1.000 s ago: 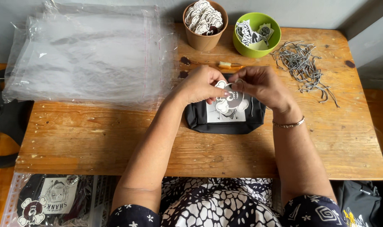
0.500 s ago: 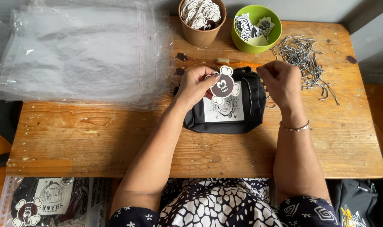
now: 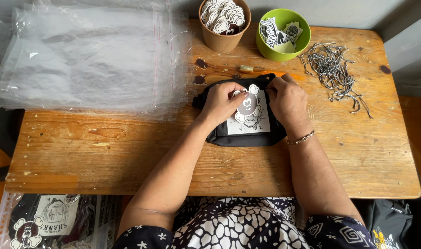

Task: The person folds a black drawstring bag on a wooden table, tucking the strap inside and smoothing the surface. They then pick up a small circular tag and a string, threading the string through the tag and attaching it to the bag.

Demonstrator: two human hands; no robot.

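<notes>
A small black pouch (image 3: 229, 137) with a white printed panel lies on the wooden table (image 3: 127, 152). My left hand (image 3: 222, 101) holds a round dark tag with white petal-shaped edges (image 3: 248, 103) over the panel. My right hand (image 3: 288, 100) grips the pouch's upper right edge, near its top seam. Both forearms reach in from the bottom of the view.
A stack of clear plastic bags (image 3: 86, 55) covers the table's left half. A brown cup of round tags (image 3: 224, 20) and a green bowl of printed cards (image 3: 283, 33) stand at the back. A heap of thin ball chains (image 3: 333, 69) lies right. Packed pouches (image 3: 39, 221) sit lower left.
The round tag has come down from above the pouch onto its printed panel. My right hand has moved left from the pouch's side to its upper edge.
</notes>
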